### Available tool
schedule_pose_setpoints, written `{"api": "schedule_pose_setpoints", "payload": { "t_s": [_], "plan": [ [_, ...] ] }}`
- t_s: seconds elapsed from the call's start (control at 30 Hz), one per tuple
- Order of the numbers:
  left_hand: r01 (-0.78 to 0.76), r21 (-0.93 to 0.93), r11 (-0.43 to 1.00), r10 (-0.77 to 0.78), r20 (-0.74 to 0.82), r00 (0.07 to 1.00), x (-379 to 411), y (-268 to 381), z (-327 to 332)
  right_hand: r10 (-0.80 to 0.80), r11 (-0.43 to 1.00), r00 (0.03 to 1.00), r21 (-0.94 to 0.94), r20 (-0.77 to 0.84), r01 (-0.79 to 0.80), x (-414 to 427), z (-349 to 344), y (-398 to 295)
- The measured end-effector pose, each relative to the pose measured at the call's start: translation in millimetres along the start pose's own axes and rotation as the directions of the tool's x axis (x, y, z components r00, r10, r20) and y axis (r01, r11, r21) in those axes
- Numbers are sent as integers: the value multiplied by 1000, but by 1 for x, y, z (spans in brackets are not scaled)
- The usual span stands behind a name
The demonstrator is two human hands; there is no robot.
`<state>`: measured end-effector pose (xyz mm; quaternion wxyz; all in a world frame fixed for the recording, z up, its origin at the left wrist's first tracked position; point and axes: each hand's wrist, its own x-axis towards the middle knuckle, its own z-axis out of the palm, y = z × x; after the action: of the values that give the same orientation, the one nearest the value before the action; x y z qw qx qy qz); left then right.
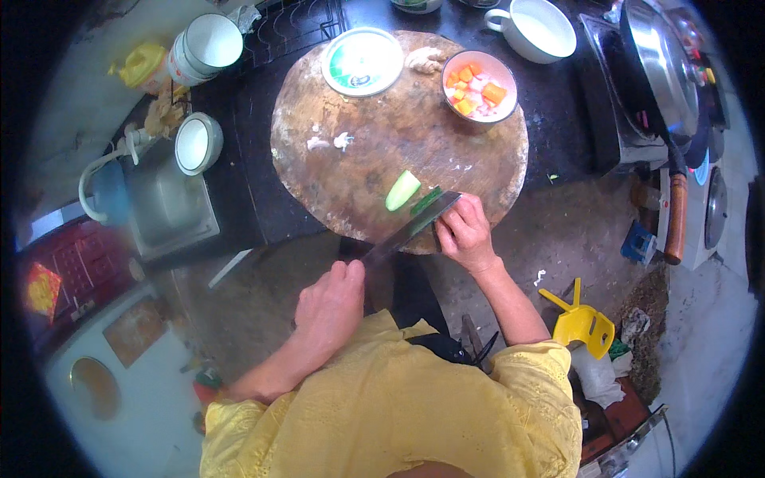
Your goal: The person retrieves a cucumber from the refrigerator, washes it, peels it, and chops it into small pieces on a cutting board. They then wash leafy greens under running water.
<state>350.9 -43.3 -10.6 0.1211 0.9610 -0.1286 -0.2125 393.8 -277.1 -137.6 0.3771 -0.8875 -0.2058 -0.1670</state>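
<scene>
My left hand (pixel 331 299) grips the handle of a kitchen knife (pixel 391 242), the handle mostly hidden in the fist. The blade slants up to the right over the near edge of a round wooden chopping board (pixel 382 161). At the blade's far end my right hand (pixel 466 233) has its fingers curled close against it; what they hold is hidden. A green-skinned cucumber piece (pixel 425 201) shows just beyond the blade, partly covered by it. Beside that, to the left, lies a cut cucumber piece (pixel 403 190) with its pale flesh up.
On the board are a bowl of carrot chunks (pixel 478 86), ginger (pixel 425 59), a round lidded tub (pixel 363 61) and white scraps (pixel 342 141). A white mug (pixel 532 30) and a lidded pan (pixel 660 71) stand right. Left are bowls (pixel 199 143) and a sink (pixel 173 203).
</scene>
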Motion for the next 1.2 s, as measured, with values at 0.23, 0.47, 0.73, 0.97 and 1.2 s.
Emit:
{"api": "schedule_pose_setpoints", "payload": {
  "t_s": [0.23, 0.47, 0.73, 0.97, 1.2],
  "plan": [
    [21, -30, 999, -18, 78, 997, 6, 2, -13, 3, 1000, 1000, 10, 14, -3, 1, -1, 2],
    [23, -52, 998, -19, 77, 997, 4, 1, -10, 12, 1000, 1000, 22, 2, -12, 0, 1, 2],
    [-38, -128, 991, 33, -41, 999, 20, -15, 38, -2, 999, 1000, 32, 11, 2, 3, 0, 2],
    [-79, -152, 985, 64, -99, 993, 10, -12, 27, -10, 1000, 999, -14, -37, 10, -3, 1, -2],
    [-43, -134, 990, 37, -48, 998, 2, -10, 22, -35, 999, 998, -36, -54, 33, -7, 4, 2]
  ]
}}
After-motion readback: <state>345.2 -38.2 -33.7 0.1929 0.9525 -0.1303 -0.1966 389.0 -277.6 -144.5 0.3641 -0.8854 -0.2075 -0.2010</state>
